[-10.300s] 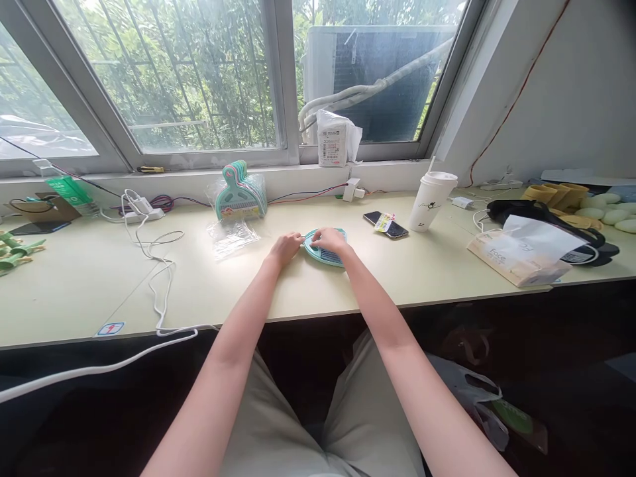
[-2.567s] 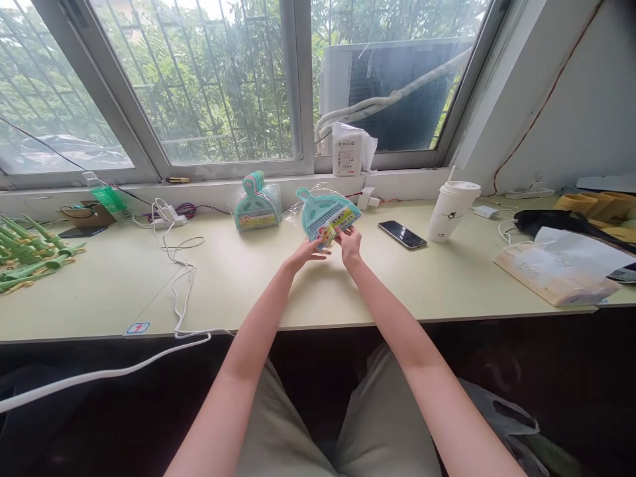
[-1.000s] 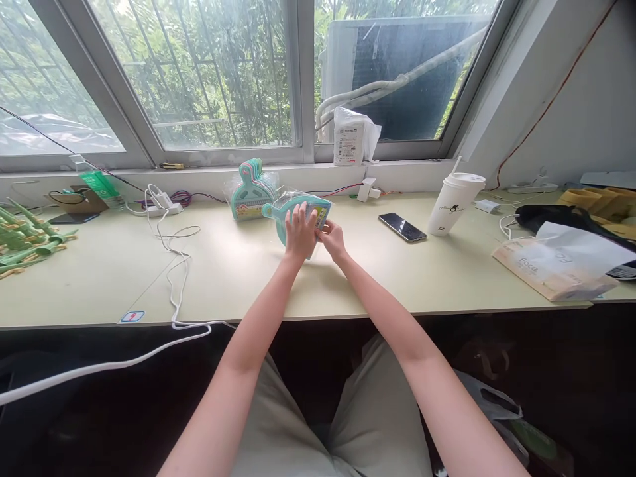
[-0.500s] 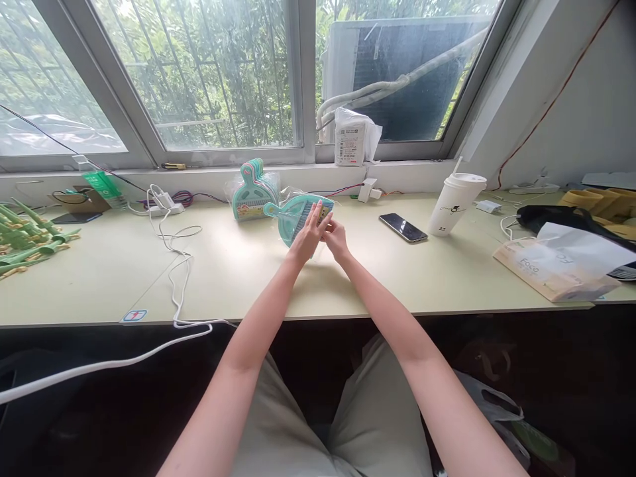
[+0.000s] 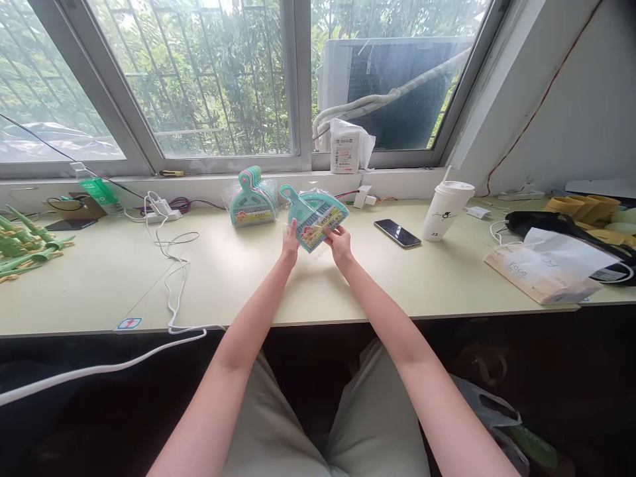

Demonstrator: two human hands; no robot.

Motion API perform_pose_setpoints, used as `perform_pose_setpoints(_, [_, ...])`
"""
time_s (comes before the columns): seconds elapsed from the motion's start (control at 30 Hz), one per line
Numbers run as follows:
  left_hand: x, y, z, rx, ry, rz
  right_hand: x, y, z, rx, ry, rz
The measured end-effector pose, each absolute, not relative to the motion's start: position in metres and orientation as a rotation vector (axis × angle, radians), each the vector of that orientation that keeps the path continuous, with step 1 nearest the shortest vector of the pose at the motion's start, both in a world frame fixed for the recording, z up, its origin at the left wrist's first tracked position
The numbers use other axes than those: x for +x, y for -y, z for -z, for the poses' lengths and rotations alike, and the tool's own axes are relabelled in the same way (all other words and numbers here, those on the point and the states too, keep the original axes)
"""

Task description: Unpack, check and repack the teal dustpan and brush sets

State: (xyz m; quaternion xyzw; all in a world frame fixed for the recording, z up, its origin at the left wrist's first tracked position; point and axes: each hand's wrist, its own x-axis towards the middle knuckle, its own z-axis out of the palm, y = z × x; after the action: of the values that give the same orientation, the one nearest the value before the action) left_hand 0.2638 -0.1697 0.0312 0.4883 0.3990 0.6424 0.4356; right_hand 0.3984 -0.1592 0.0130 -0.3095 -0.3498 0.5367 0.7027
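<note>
A packaged mint-green mini dustpan-and-brush set point(image 5: 320, 217) is held tilted above the table, its handle toward the upper left and its printed label facing me. My left hand point(image 5: 290, 238) grips its left edge, the thumb showing along the side. At the lower right edge, my right hand point(image 5: 340, 244) pinches the set between thumb and fingers; some fingers are hidden behind it. Just to the left, a row of similar dustpan sets point(image 5: 252, 199) in clear wrap stands upright against the wall under the window.
A phone point(image 5: 397, 233), a white lidded cup point(image 5: 447, 211) with a straw and a tissue pack point(image 5: 541, 268) lie to the right. White cables point(image 5: 171, 265) run from a power strip point(image 5: 161, 211) over the table edge at left. Green bamboo-like pieces point(image 5: 30, 242) lie far left.
The dustpan set has turned so its label faces me. My left hand has moved off the front of it to its left edge; the right hand stays at the lower right.
</note>
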Motion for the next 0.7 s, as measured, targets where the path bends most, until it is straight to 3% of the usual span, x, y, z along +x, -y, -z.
perform_pose_setpoints(0.2, [0.276, 0.172, -0.02, 1.265, -0.713, -1.089, 0.412, 0.151, -0.011, -0.653, 0.641, -1.161])
perform_pose_setpoints(0.37, [0.269, 0.167, -0.019, 1.217, -0.83, -1.289, 0.408, 0.15, -0.009, -0.718, 0.728, -1.206])
perform_pose_setpoints(0.6, [0.248, 0.156, -0.02, 1.057, -0.952, -1.294, 0.417, 0.146, -0.011, -0.912, 0.879, -1.415])
perform_pose_setpoints(0.7, [0.233, 0.151, -0.022, 0.896, -1.019, -1.364, 0.431, 0.146, -0.012, -1.09, 0.955, -1.298])
